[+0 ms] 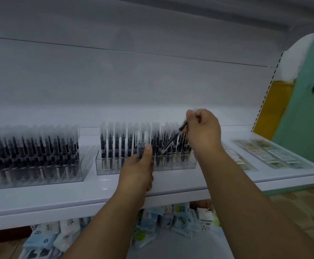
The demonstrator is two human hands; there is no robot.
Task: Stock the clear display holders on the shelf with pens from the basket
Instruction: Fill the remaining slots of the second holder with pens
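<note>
Right hand (202, 128) pinches one pen (174, 138), slanted tip-down over the right end of the middle clear holder (145, 166). Left hand (140, 165) grips a few spare pens (139, 146) upright at the holder's front. Risk: the slanted pen strikes a packed neighbour and tips it, or the spares slip. Second holder (31, 165) on the shelf (96, 195) looks full. Basket not in view.

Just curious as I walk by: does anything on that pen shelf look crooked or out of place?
Only one pen slants, in the right hand, over the right holder. The left hand grips more pens. Otherwise nothing stands out.
</note>
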